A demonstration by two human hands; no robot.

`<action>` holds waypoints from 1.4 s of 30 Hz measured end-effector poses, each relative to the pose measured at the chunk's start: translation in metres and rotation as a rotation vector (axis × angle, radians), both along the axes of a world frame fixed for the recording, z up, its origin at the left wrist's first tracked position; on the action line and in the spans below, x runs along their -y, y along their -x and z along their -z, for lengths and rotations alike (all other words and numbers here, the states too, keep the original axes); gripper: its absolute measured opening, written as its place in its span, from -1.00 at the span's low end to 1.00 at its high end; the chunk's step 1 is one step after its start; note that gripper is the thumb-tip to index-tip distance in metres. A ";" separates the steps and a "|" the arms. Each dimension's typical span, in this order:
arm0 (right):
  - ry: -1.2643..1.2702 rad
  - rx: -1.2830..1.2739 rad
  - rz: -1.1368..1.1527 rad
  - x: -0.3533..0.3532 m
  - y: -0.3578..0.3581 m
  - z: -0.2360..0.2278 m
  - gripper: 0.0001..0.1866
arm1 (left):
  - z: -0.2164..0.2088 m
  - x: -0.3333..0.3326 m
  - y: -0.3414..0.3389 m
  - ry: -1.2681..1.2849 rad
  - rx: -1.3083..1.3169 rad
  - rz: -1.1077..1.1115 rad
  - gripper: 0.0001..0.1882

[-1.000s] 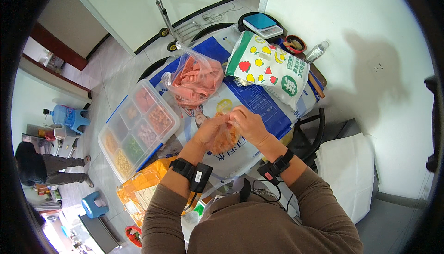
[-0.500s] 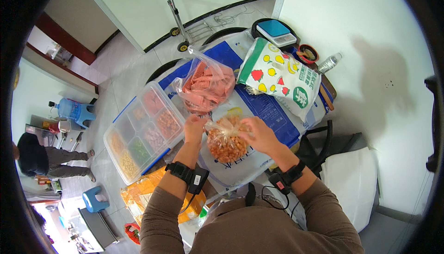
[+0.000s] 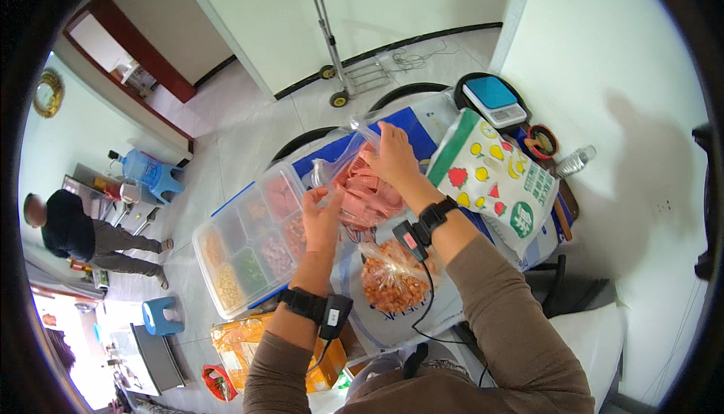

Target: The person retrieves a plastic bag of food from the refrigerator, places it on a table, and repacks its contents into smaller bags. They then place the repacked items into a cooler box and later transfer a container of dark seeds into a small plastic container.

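Observation:
A clear plastic bag of pink ridged slices (image 3: 364, 197) lies on the table in front of me. My right hand (image 3: 394, 156) grips the bag's upper edge. At the bag's left side, my left hand (image 3: 321, 214) pinches its loose plastic, fingertips together. Nearer to me sits a knotted clear bag of orange-brown diced pieces (image 3: 395, 278), with neither hand on it. Left of my left hand is a lidded, clear compartment box (image 3: 245, 242); chopped green, pale, pink and orange-brown foods show through its lid.
A fruit-printed white bag (image 3: 490, 176) lies to the right, below a kitchen scale (image 3: 494, 101), a roll of tape (image 3: 541, 142) and a clear bottle (image 3: 577, 161). An orange-yellow taped package (image 3: 245, 342) is at the near left. Another person (image 3: 75, 225) stands at far left.
Both hands have left the knotted bag of diced pieces, which now rests on the table. They have moved forward to the bag of pink slices and taken hold of its plastic.

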State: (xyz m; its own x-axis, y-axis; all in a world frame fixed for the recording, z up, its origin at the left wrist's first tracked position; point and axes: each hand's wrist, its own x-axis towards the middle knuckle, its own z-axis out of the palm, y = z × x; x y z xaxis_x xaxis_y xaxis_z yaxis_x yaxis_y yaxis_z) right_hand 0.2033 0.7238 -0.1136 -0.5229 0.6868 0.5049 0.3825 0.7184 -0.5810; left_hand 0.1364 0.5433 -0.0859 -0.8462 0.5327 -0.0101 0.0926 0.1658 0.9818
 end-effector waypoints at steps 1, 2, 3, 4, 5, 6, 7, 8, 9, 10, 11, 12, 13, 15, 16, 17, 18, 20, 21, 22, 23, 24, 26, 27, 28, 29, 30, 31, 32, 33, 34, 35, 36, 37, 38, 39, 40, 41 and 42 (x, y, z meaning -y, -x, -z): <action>0.007 0.045 0.019 -0.005 0.011 -0.001 -0.31 | 0.003 -0.006 0.001 0.121 -0.253 -0.072 -0.50; -0.008 0.082 0.037 -0.010 0.021 -0.002 -0.26 | 0.006 -0.012 0.004 0.279 -0.469 -0.142 -0.43; -0.031 0.172 0.064 -0.014 0.030 -0.004 -0.41 | 0.010 -0.020 0.005 0.312 -0.470 -0.143 -0.16; 0.136 0.083 -0.025 -0.018 0.036 -0.006 -0.51 | 0.012 -0.026 0.011 0.267 -0.337 -0.150 -0.13; 0.325 0.040 -0.107 -0.021 0.038 -0.008 -0.59 | 0.014 -0.032 0.016 0.246 -0.178 -0.143 -0.10; 0.515 0.000 -0.184 -0.024 0.035 -0.013 -0.66 | 0.016 -0.036 0.019 0.222 -0.016 -0.133 -0.07; 0.595 -0.108 -0.205 -0.022 0.030 -0.017 -0.68 | 0.018 -0.037 0.021 0.245 -0.041 -0.225 -0.07; 0.699 -0.146 -0.308 -0.021 0.018 -0.021 -0.69 | 0.020 -0.037 0.023 0.272 -0.066 -0.316 -0.06; 0.862 -0.130 -0.372 -0.022 -0.005 -0.028 -0.69 | 0.022 -0.035 0.024 0.279 -0.104 -0.417 -0.06; 1.006 -0.156 -0.492 -0.021 -0.026 -0.038 -0.69 | 0.023 -0.032 0.024 0.239 -0.002 -0.375 -0.13; 1.063 -0.064 -0.476 -0.019 -0.041 -0.047 -0.69 | 0.025 -0.029 0.025 0.178 0.085 -0.343 -0.21; 1.103 -0.010 -0.518 -0.016 -0.056 -0.057 -0.68 | 0.026 -0.026 0.025 0.116 0.170 -0.309 -0.28; 1.140 0.041 -0.560 -0.013 -0.066 -0.065 -0.68 | 0.025 -0.022 0.028 0.110 0.292 -0.183 -0.40; 1.110 0.065 -0.538 -0.003 -0.083 -0.075 -0.68 | 0.021 -0.016 0.033 0.103 0.531 0.079 -0.62; 1.090 0.051 -0.570 0.000 -0.089 -0.080 -0.68 | 0.015 -0.015 0.036 0.011 0.554 0.113 -0.73; 1.107 0.009 -0.497 0.003 -0.091 -0.084 -0.70 | 0.008 -0.013 0.039 -0.080 0.577 0.148 -0.83; 1.066 -0.122 -0.494 0.005 -0.094 -0.088 -0.71 | -0.001 -0.013 0.037 -0.104 0.635 0.162 -0.92; 0.972 -0.366 -0.464 0.010 -0.098 -0.096 -0.73 | -0.028 -0.008 0.040 -0.217 0.524 0.280 -0.90; 1.057 -0.501 -0.514 0.012 -0.104 -0.102 -0.77 | -0.047 -0.006 0.043 -0.199 0.469 0.314 -0.87; 1.066 -0.577 -0.565 0.015 -0.111 -0.109 -0.78 | -0.066 -0.003 0.045 -0.184 0.413 0.348 -0.82; 1.076 -0.652 -0.595 0.020 -0.119 -0.116 -0.79 | -0.085 0.001 0.047 -0.049 0.285 0.378 -0.81; 1.086 -0.723 -0.603 0.026 -0.128 -0.125 -0.80 | -0.104 0.006 0.049 0.084 0.158 0.410 -0.79; 1.090 -0.741 -0.687 0.034 -0.145 -0.147 -0.81 | -0.137 0.012 0.058 0.330 -0.090 0.499 -0.75; 1.063 -0.727 -0.715 0.041 -0.153 -0.159 -0.81 | -0.154 0.013 0.064 0.430 -0.111 0.504 -0.75; 1.042 -0.716 -0.740 0.049 -0.162 -0.170 -0.80 | -0.171 0.015 0.070 0.471 -0.182 0.546 -0.74; 0.942 -0.569 -0.628 0.058 -0.172 -0.181 -0.78 | -0.183 0.015 0.071 0.543 -0.240 0.568 -0.73; 0.878 -0.460 -0.606 0.069 -0.181 -0.191 -0.77 | -0.191 0.013 0.067 0.562 -0.204 0.600 -0.75; 0.810 -0.351 -0.589 0.081 -0.190 -0.200 -0.76 | -0.196 0.008 0.057 0.512 -0.121 0.662 -0.77; 0.745 -0.244 -0.577 0.094 -0.197 -0.209 -0.75 | -0.198 0.001 0.044 0.485 -0.036 0.699 -0.79; 0.661 -0.063 -0.540 0.104 -0.205 -0.218 -0.87 | -0.196 -0.009 0.024 0.287 0.132 0.788 -0.80; 0.480 -0.003 -0.490 0.115 -0.209 -0.224 -0.86 | -0.191 -0.019 0.001 0.101 0.298 0.850 -0.82; 0.296 0.059 -0.439 0.126 -0.211 -0.227 -0.85 | -0.185 -0.029 -0.024 0.049 0.347 0.914 -0.82; 0.096 0.100 -0.399 0.133 -0.214 -0.229 -0.84 | -0.180 -0.040 -0.048 -0.072 0.408 1.036 -0.82; 0.083 0.121 -0.343 0.136 -0.217 -0.230 -0.87 | -0.173 -0.047 -0.071 -0.024 0.454 1.035 -0.83; 0.126 0.094 -0.280 0.136 -0.221 -0.229 -0.87 | -0.165 -0.050 -0.093 -0.095 0.517 1.126 -0.83; 0.162 0.052 -0.232 0.133 -0.227 -0.227 -0.87 | -0.154 -0.049 -0.113 -0.054 0.576 1.074 -0.83; 0.198 0.006 -0.184 0.128 -0.234 -0.222 -0.87 | -0.143 -0.044 -0.128 -0.082 0.639 1.069 -0.83; 0.293 0.060 -0.147 0.123 -0.244 -0.216 -0.88 | -0.131 -0.037 -0.137 -0.060 0.737 1.053 -0.83; 0.391 0.006 -0.150 0.116 -0.249 -0.204 -0.88 | -0.116 -0.028 -0.146 -0.051 0.838 1.042 -0.82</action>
